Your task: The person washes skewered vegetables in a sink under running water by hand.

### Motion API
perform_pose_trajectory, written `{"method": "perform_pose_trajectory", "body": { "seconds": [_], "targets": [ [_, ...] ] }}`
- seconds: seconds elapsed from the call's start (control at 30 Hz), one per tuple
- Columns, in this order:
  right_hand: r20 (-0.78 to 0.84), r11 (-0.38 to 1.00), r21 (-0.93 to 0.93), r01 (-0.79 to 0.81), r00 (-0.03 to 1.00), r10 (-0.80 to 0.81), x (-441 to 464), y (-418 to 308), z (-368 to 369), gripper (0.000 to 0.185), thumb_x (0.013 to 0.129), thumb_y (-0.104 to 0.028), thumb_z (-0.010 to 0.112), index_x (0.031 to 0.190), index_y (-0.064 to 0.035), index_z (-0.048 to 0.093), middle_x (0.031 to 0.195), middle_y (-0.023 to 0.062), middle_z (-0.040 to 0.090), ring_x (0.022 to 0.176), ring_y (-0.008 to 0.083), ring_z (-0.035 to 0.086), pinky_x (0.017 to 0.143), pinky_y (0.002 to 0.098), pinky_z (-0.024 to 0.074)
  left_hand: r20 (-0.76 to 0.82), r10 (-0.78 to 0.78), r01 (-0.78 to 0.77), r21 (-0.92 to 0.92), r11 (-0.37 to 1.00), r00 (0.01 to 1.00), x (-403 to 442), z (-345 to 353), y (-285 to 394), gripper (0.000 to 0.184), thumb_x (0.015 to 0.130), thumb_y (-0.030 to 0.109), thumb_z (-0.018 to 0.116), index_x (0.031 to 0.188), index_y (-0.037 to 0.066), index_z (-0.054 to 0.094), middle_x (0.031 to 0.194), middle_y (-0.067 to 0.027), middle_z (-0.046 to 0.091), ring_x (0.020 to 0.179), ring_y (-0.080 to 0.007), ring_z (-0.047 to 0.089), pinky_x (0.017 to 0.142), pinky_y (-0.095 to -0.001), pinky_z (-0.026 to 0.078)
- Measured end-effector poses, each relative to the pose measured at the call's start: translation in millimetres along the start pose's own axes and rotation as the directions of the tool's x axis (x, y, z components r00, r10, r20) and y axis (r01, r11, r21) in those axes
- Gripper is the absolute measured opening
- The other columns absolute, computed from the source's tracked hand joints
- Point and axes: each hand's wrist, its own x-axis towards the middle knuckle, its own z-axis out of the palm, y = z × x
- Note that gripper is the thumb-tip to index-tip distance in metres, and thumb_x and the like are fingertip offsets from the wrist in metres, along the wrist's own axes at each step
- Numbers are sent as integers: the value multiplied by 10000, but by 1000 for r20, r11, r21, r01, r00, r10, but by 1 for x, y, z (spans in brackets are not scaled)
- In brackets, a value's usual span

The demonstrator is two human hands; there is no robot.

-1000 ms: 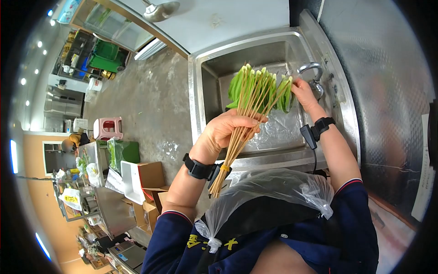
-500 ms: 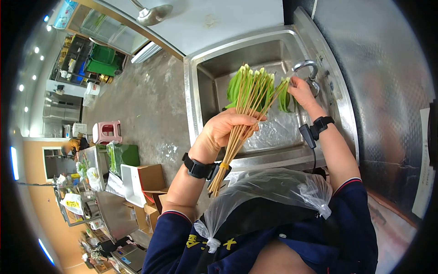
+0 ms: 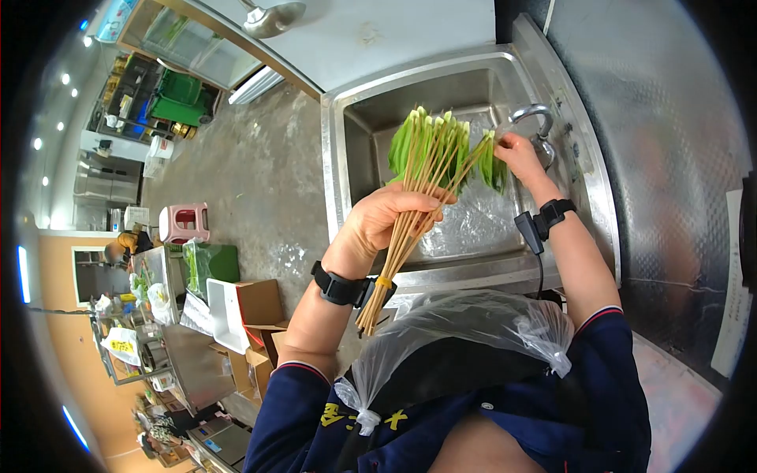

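Leafy skewers (image 3: 403, 244) in L hand (image 3: 386, 214)

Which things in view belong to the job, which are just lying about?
Likely the job:
thin tan wooden sticks, held by left hand
broad green leaves, right hand at one tip
rectangular steel sink below

Apparently lying about:
pink plastic stool
green plastic bin
brown cardboard boxes

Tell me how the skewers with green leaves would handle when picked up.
The skewers look thin and straight, so they are probably light and stiff. The green leaves hang limply, so are likely floppy. A yellow band gathers only the lower ends, so the tops may splay.
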Motion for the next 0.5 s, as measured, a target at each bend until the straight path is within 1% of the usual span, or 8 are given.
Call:
{"method": "perform_pose_trajectory", "body": {
  "seconds": [0.1, 0.17, 0.23, 0.3, 0.33, 0.4, 0.43, 0.5],
  "targets": [
    [46, 999, -43, -28, 999, 30, -1, -7, -3, 215, 759, -105, 538, 937, 6, 581, 824, 18, 593, 758, 88, 521, 707, 225, 403, 0, 17, -17, -9, 1000, 1000, 1, -3, -1, 313, 741, -19, 567, 1036, -85, 484, 898, -133, 581, 641, -112, 601, 505, -165, 506],
    [72, 995, -72, -70, 995, 75, -3, -16, -6, 221, 764, -112, 530, 945, 4, 579, 845, 19, 593, 776, 90, 521, 719, 225, 398, 62, -19, 21, -35, 999, 998, 2, -5, -1, 311, 737, -30, 567, 1031, -92, 485, 901, -138, 579, 649, -123, 605, 529, -171, 517],
    [93, 988, -103, -116, 988, 125, -8, -25, -8, 228, 769, -118, 522, 954, 2, 577, 866, 19, 593, 794, 93, 521, 731, 225, 394, 34, -20, 21, -30, 999, 999, 1, -2, -1, 318, 736, -33, 569, 1035, -98, 483, 893, -137, 581, 650, -127, 606, 538, -173, 520],
    [137, 973, 199, -119, 986, 93, -13, -30, -10, 267, 762, -110, 498, 1005, -11, 553, 930, 25, 577, 866, 106, 513, 774, 256, 381, 8, -21, 21, -21, 1000, 1000, 3, 1, -1, 325, 734, -36, 570, 1039, -104, 481, 885, -135, 582, 651, -132, 606, 546, -175, 523],
    [134, 973, 199, -118, 987, 93, -14, -28, -12, 267, 762, -110, 498, 1005, -11, 553, 930, 25, 577, 866, 106, 513, 774, 256, 381, 11, -26, 26, -21, 999, 1000, 5, 1, -3, 341, 736, -30, 574, 1052, -107, 473, 869, -135, 585, 643, -133, 605, 549, -176, 523],
    [247, 754, 560, -344, 938, 244, -16, -27, -17, 339, 742, -85, 481, 1075, -30, 509, 983, 29, 553, 928, 118, 496, 818, 292, 366, 17, -32, 32, -20, 999, 999, 10, 0, -5, 357, 738, -25, 578, 1066, -111, 465, 853, -134, 589, 635, -134, 604, 553, -176, 523],
    [243, 753, 561, -343, 938, 246, -19, -29, -19, 339, 742, -85, 481, 1075, -30, 509, 983, 29, 553, 928, 118, 496, 818, 292, 366, 35, -42, 42, 10, 999, 998, 12, -1, -7, 364, 741, -17, 581, 1073, -108, 463, 832, -135, 592, 632, -133, 603, 551, -175, 519],
    [300, 650, 661, -375, 926, 230, -29, -36, -22, 381, 720, -76, 471, 1100, -51, 483, 994, 26, 539, 953, 130, 489, 841, 313, 358, 59, -60, 57, 45, 997, 996, 15, 0, -8, 370, 744, -10, 583, 1081, -105, 462, 810, -136, 595, 629, -133, 603, 550, -174, 515]
  ]
}}
